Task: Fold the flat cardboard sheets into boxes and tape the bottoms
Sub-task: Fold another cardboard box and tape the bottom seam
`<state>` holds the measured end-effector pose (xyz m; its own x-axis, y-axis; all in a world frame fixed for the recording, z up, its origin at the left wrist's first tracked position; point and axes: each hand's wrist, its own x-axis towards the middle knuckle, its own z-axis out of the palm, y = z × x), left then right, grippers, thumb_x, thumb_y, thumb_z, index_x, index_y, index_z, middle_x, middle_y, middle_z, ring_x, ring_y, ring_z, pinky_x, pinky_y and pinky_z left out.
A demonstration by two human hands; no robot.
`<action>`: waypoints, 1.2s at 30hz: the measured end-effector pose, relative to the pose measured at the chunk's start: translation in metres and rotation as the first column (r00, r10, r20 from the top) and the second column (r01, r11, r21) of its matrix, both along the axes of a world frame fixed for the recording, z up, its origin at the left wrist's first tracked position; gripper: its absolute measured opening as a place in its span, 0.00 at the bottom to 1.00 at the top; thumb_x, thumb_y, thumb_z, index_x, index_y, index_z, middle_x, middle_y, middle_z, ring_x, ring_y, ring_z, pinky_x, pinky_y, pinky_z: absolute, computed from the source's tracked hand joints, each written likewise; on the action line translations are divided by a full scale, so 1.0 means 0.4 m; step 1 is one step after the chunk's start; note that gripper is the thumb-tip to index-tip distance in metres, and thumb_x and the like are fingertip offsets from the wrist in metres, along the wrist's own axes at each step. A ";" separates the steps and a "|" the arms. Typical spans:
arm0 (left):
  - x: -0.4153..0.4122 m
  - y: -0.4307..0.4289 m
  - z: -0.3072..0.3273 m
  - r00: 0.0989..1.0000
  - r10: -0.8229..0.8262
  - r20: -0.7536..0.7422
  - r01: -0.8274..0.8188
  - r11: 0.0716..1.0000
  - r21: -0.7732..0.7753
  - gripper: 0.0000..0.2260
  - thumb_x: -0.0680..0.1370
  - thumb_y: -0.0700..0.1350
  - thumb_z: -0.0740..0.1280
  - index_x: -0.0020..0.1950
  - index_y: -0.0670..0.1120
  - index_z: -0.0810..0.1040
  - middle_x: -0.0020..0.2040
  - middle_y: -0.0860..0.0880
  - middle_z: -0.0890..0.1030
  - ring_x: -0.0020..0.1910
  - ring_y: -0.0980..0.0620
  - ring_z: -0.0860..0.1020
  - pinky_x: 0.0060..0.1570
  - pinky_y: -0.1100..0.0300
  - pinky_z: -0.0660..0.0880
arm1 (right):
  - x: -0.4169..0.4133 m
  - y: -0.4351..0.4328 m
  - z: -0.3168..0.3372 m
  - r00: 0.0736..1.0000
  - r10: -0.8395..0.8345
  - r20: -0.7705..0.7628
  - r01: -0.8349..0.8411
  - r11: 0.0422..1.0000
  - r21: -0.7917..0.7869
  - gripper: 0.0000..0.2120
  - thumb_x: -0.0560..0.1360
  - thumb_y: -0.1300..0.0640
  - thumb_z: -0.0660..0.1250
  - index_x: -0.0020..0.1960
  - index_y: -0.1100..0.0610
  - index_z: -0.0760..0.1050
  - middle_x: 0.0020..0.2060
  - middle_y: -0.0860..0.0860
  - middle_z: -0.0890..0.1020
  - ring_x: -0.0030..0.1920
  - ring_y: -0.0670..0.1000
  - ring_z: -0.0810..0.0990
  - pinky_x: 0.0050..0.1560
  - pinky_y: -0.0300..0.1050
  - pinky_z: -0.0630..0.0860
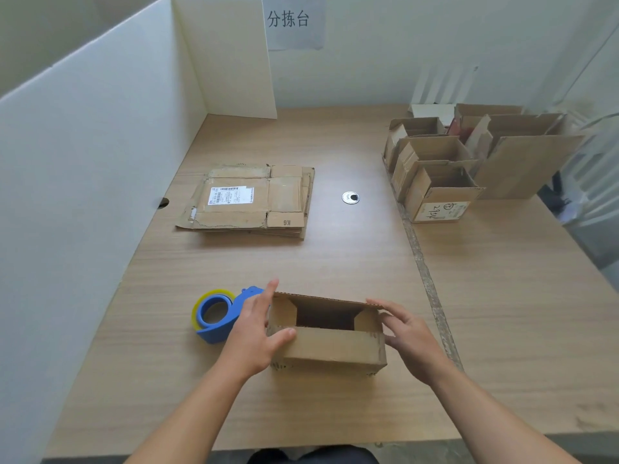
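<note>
A small brown cardboard box stands on the table near me, its upper side part-closed: both short end flaps are folded in, the near long flap lies over them, and the far long flap stands up. My left hand grips the box's left end, thumb on the near flap and fingers at the far edge. My right hand holds the right end, fingers on the far flap's corner. A blue tape dispenser with a yellowish roll lies just left of my left hand. A stack of flat cardboard sheets lies farther back, left of centre.
Several folded, open-topped boxes crowd the back right of the wooden table. A white partition walls the left side and back left. A round metal cable grommet sits mid-table. A seam strip runs down the table's right part.
</note>
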<state>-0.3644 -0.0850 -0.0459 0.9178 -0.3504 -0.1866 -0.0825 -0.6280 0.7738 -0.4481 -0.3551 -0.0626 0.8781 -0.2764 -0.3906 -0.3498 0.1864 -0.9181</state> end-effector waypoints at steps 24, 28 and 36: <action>-0.030 -0.020 -0.131 0.992 0.105 0.072 -0.110 0.991 0.080 0.19 0.77 0.47 0.71 0.68 0.47 0.75 0.63 0.55 0.75 0.62 0.59 0.73 0.61 0.66 0.65 | 0.040 0.011 -0.119 0.979 0.193 0.058 -0.126 0.809 -0.574 0.10 0.76 0.64 0.69 0.47 0.49 0.80 0.61 0.45 0.75 0.63 0.36 0.72 0.65 0.35 0.69; -0.033 -0.027 -0.150 0.992 0.111 0.068 -0.118 0.987 0.105 0.19 0.78 0.47 0.71 0.68 0.47 0.75 0.65 0.53 0.74 0.66 0.55 0.72 0.64 0.63 0.65 | 0.038 0.023 -0.136 0.964 0.265 -0.015 -0.197 0.676 -0.710 0.07 0.78 0.63 0.68 0.51 0.53 0.81 0.66 0.51 0.74 0.68 0.53 0.72 0.65 0.39 0.66; -0.025 -0.027 -0.160 0.986 0.129 0.109 -0.137 0.988 0.069 0.14 0.77 0.48 0.72 0.61 0.46 0.78 0.57 0.55 0.74 0.57 0.59 0.73 0.55 0.66 0.65 | 0.040 0.131 -0.134 0.857 0.486 -0.175 -0.328 0.252 -0.911 0.28 0.77 0.37 0.51 0.70 0.48 0.74 0.72 0.49 0.71 0.76 0.57 0.62 0.74 0.56 0.49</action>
<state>-0.3745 -0.0958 -0.1097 0.9710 -0.2126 -0.1091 -0.0719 -0.6954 0.7150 -0.4322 -0.3027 -0.1163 0.9984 0.0299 -0.0480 0.0049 -0.8916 -0.4528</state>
